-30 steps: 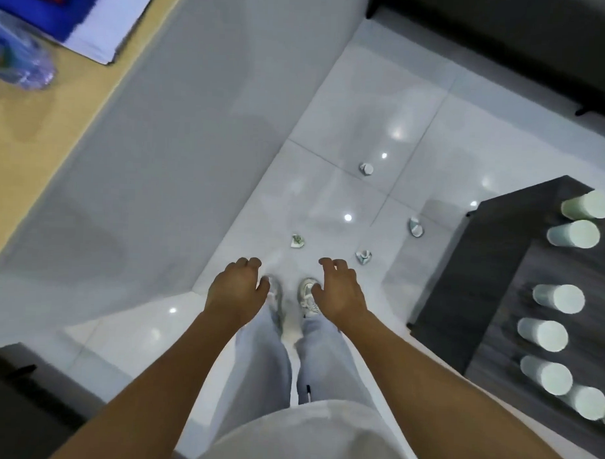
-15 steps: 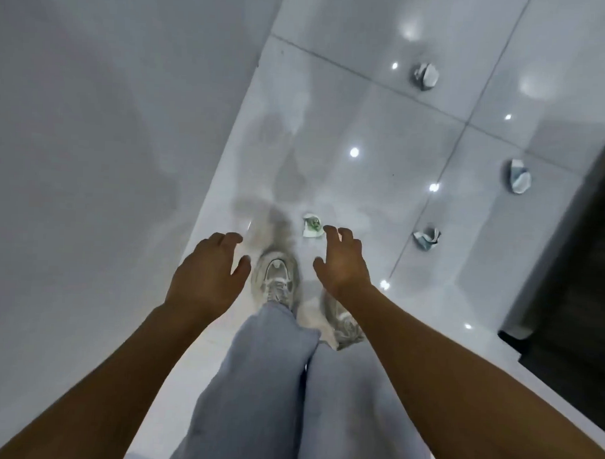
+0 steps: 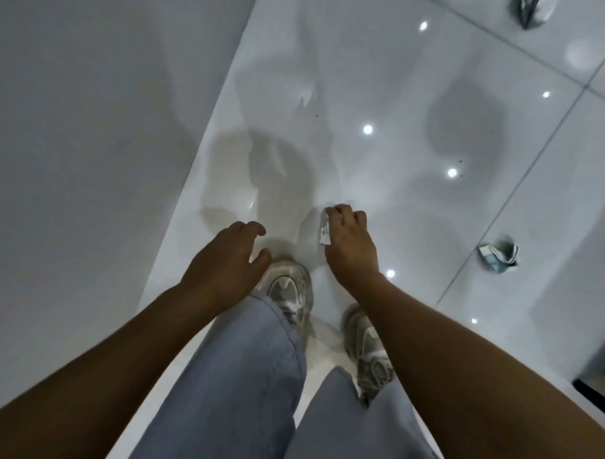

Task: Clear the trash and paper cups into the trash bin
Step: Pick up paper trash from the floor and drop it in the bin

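My right hand point(image 3: 349, 246) reaches down to the glossy white floor, and its fingers curl round a small crumpled paper scrap point(image 3: 324, 233), of which only a white edge shows at the thumb side. My left hand point(image 3: 229, 264) hovers beside it over my left shoe, fingers loosely bent, holding nothing. A second crumpled scrap point(image 3: 499, 258) lies on the tiles to the right. A third crumpled piece point(image 3: 528, 9) sits at the top edge, partly cut off. No trash bin or paper cups are in view.
A plain grey wall point(image 3: 91, 136) runs down the left side, close to my left arm. My two shoes point(image 3: 287, 290) stand just below the hands. A dark furniture edge point(image 3: 597, 392) shows at the right border. Ceiling lights reflect off the tiles.
I have bent lower and the view has closed in on the floor. My right hand went down onto the nearest scrap and closed its fingers round it. The left hand stayed empty.
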A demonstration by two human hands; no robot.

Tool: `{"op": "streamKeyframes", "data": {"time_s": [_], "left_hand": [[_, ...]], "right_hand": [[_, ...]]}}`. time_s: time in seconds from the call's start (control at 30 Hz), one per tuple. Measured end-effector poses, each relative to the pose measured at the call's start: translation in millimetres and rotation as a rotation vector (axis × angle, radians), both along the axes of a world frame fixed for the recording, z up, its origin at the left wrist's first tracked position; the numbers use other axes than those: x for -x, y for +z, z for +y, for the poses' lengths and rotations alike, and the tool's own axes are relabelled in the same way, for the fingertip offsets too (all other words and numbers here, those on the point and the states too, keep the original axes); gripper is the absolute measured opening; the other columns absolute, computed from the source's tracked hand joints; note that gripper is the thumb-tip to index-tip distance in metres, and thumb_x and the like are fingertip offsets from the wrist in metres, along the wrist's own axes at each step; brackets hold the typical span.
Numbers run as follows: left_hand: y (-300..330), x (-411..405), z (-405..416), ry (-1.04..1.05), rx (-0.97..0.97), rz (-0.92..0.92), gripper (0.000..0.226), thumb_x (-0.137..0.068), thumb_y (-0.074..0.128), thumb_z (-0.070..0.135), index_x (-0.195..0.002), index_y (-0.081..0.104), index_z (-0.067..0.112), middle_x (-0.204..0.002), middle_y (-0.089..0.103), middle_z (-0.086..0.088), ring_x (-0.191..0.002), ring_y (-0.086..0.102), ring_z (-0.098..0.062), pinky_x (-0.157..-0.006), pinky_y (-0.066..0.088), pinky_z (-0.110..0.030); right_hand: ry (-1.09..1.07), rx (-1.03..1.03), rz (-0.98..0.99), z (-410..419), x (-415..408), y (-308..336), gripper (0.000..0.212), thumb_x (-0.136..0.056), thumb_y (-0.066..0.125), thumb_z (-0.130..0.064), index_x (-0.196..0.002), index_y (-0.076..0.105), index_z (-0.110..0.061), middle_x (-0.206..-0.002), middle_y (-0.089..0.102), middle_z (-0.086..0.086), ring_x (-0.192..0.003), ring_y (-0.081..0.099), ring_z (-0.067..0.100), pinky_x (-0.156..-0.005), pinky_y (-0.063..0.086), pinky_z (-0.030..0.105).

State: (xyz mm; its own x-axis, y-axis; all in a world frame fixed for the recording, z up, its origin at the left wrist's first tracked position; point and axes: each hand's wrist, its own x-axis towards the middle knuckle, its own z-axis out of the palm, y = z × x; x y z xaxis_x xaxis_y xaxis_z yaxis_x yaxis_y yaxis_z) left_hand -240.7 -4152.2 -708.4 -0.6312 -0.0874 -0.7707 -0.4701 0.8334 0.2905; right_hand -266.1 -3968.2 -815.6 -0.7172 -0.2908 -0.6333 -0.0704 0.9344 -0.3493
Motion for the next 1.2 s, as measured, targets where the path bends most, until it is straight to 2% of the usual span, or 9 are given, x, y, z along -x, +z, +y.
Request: {"op": "streamKeyframes", "data": {"time_s": [0.13, 0.33, 0.43, 0.53, 0.67, 0.77, 0.93, 1.07, 1.2], "left_hand": [[25, 11, 16, 0.093, -0.090, -0.015, 0.039, -0.095, 0.052, 0.031, -0.131, 0.049, 0.018, -0.133, 0.054, -0.004, -0.117, 0.053, -0.020, -0.090, 0.040, -0.027], [120, 34, 51, 0.266, -0.241, -0.070, 0.045, -0.090, 0.062, 0.031, -0.131, 0.048, 0.019, -0.131, 0.056, -0.002, -0.104, 0.056, -0.014, -0.085, 0.041, -0.022], [177, 45, 66, 0.332, -0.330, -0.135, 0.055, -0.086, 0.068, 0.030, -0.134, 0.044, 0.020, -0.128, 0.056, 0.000, -0.106, 0.059, -0.019, -0.081, 0.044, -0.018], [233, 51, 78, 0.347, -0.435, -0.149, 0.057, -0.080, 0.073, 0.013, -0.130, 0.047, 0.022, -0.117, 0.059, 0.001, -0.099, 0.062, -0.019, -0.077, 0.049, -0.021], [288, 63, 95, 0.275, -0.504, -0.042, 0.049, -0.076, 0.072, -0.001, -0.105, 0.057, 0.036, -0.098, 0.064, 0.011, -0.083, 0.064, -0.002, -0.063, 0.049, -0.009], [304, 76, 108, 0.237, -0.474, 0.022, 0.043, -0.076, 0.071, -0.003, -0.095, 0.061, 0.034, -0.090, 0.066, 0.014, -0.076, 0.063, 0.004, -0.063, 0.049, -0.008], [297, 94, 134, 0.223, -0.319, 0.073, 0.032, -0.079, 0.069, -0.001, -0.104, 0.062, 0.018, -0.094, 0.066, 0.001, -0.082, 0.060, -0.016, -0.074, 0.048, -0.023], [280, 114, 154, 0.121, -0.250, 0.108, 0.032, -0.079, 0.066, -0.003, -0.106, 0.061, 0.015, -0.095, 0.066, -0.002, -0.084, 0.059, -0.019, -0.077, 0.043, -0.024], [250, 127, 175, 0.060, -0.194, 0.097, 0.032, -0.081, 0.065, 0.001, -0.110, 0.061, 0.015, -0.095, 0.065, -0.003, -0.087, 0.059, -0.022, -0.080, 0.047, -0.030]], "right_hand": [[-0.140, 0.168, -0.028, 2, 3, 51, 0.065, -0.085, 0.066, -0.012, -0.143, 0.037, -0.012, -0.139, 0.040, 0.005, -0.125, 0.034, 0.024, -0.088, 0.049, 0.034], [-0.236, 0.403, 0.076, 11, -4, 193, 0.070, -0.082, 0.073, -0.019, -0.143, 0.040, -0.007, -0.135, 0.049, 0.010, -0.118, 0.045, 0.027, -0.088, 0.048, 0.033], [-0.288, 0.417, 0.067, 15, -10, 261, 0.075, -0.080, 0.075, -0.020, -0.145, 0.038, -0.011, -0.136, 0.050, 0.005, -0.121, 0.044, 0.023, -0.091, 0.042, 0.025], [-0.364, 0.414, 0.042, 20, -13, 318, 0.083, -0.078, 0.075, -0.020, -0.148, 0.031, -0.017, -0.138, 0.046, 0.000, -0.123, 0.041, 0.018, -0.091, 0.046, 0.028], [-0.453, 0.382, 0.049, 29, -10, 374, 0.087, -0.080, 0.074, -0.023, -0.150, 0.022, -0.026, -0.141, 0.040, -0.003, -0.124, 0.044, 0.017, -0.092, 0.052, 0.034], [-0.536, 0.372, 0.041, 46, -3, 393, 0.091, -0.081, 0.072, -0.022, -0.152, 0.016, -0.026, -0.144, 0.036, -0.001, -0.128, 0.042, 0.019, -0.095, 0.049, 0.033], [-0.656, 0.265, -0.019, 104, 4, 386, 0.079, -0.088, 0.066, -0.031, -0.152, 0.019, -0.024, -0.154, 0.028, 0.001, -0.140, 0.029, 0.020, -0.109, 0.033, 0.032], [-0.686, 0.054, -0.092, 164, 12, 355, 0.070, -0.090, 0.062, -0.024, -0.149, 0.025, -0.021, -0.148, 0.030, 0.002, -0.132, 0.034, 0.023, -0.099, 0.040, 0.033], [-0.678, -0.081, -0.191, 207, 17, 310, 0.067, -0.089, 0.061, -0.022, -0.147, 0.028, -0.019, -0.145, 0.030, 0.007, -0.129, 0.034, 0.028, -0.095, 0.043, 0.038]]}}
